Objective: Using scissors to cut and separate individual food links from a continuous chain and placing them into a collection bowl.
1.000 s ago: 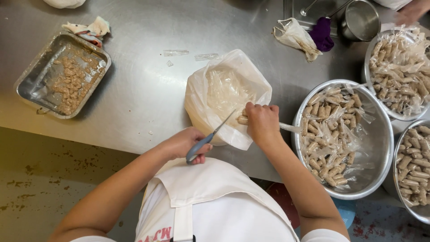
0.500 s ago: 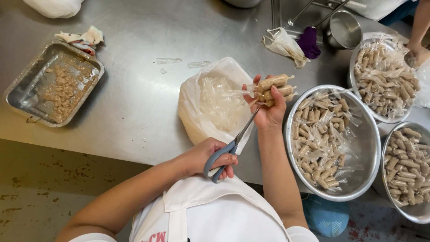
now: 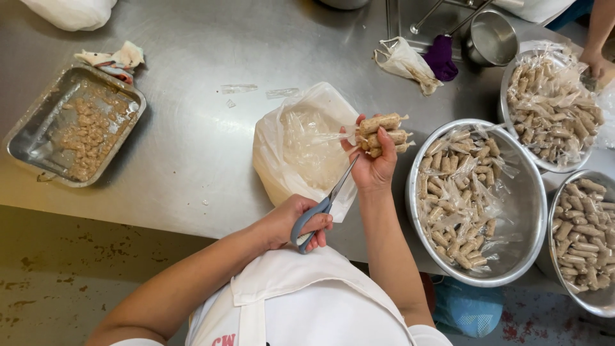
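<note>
My left hand (image 3: 288, 224) grips grey-handled scissors (image 3: 322, 206) at the table's near edge, the blades pointing up toward my right hand. My right hand (image 3: 375, 168) is raised over the table and holds a few plastic-wrapped sausage pieces (image 3: 384, 131), side by side with their twisted wrap ends sticking out. Just left of them lies a clear plastic bag (image 3: 301, 150) of crumpled wrappers. Right of my right hand stands a steel bowl (image 3: 413, 192) full of wrapped sausage pieces.
Two more bowls of sausage pieces sit at the right (image 3: 512, 122) and the lower right (image 3: 554, 256). A steel tray (image 3: 22, 144) with brown scraps is at the left. A metal cup (image 3: 490, 38), a purple cloth (image 3: 442, 57) and another person's hand (image 3: 599, 64) are at the back right.
My right hand has come up from the bag's edge holding a few sausage pieces. My left hand has shifted right with the scissors, blades now tilted toward them.
</note>
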